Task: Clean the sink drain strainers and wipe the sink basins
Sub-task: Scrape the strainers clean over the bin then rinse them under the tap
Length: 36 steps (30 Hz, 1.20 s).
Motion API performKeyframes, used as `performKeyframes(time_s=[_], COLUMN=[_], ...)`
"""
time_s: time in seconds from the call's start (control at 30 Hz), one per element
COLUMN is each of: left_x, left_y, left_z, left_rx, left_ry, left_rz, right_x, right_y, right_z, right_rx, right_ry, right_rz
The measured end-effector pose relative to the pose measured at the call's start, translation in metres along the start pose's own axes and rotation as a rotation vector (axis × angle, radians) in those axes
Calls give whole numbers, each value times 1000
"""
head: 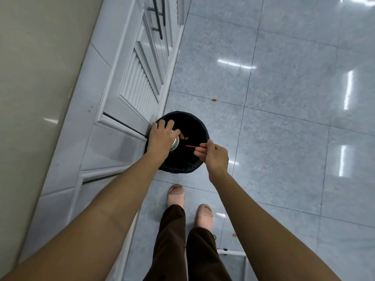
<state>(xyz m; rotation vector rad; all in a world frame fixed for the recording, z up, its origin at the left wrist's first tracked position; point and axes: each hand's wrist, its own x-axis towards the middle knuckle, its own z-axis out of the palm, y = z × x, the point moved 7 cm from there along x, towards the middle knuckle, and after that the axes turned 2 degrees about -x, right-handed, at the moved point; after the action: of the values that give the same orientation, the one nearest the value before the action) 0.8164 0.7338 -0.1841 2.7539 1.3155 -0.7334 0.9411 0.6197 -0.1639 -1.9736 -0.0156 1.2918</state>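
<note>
While under left hand (161, 138), strainer (175, 143), over bin (192, 165)

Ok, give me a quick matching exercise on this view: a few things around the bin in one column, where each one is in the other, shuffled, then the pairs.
Things:
1. strainer
2. thin stick
3. orange scrap
4. bin

Places:
A. lying on the floor tiles beyond the bin
B. pinched in the right hand
C. standing on the floor against the cabinet
D. held in the left hand over the bin

Pairs: 1-D, 2-B, 3-A, 4-C
</note>
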Motion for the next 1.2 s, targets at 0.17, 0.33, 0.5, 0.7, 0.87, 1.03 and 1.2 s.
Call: performKeyframes(time_s=[0.17,0.33,0.5,0.7,0.87,1.03,1.2], left_x=[-12,-30,-54,-70,-80,-89,-90], left_y=[-25,-59,-49,-40,-40,-46,-47], left_z=[3,18,17,-3,-8,-13,-17], left_rx=[-172,-882,-1570,-1776,-1704,-1645,-1574], left_ry=[116,115,171,197,153,266,285], left_rz=[-81,-366,-368,-268,-222,-273,-245], right_x=[-2,-9,-30,-46,-48,-74,-84], right_y=[-6,-9,-29,-44,-72,-92,-77], right_z=[-1,-5,8,6,-13,-20,15], right_rx=[-9,57,410,294,136,141,-259], right_ry=[-7,-51,-296,-288,-150,-55,-240], right_rz=[-7,-5,5,-121,-355,-539,-655])
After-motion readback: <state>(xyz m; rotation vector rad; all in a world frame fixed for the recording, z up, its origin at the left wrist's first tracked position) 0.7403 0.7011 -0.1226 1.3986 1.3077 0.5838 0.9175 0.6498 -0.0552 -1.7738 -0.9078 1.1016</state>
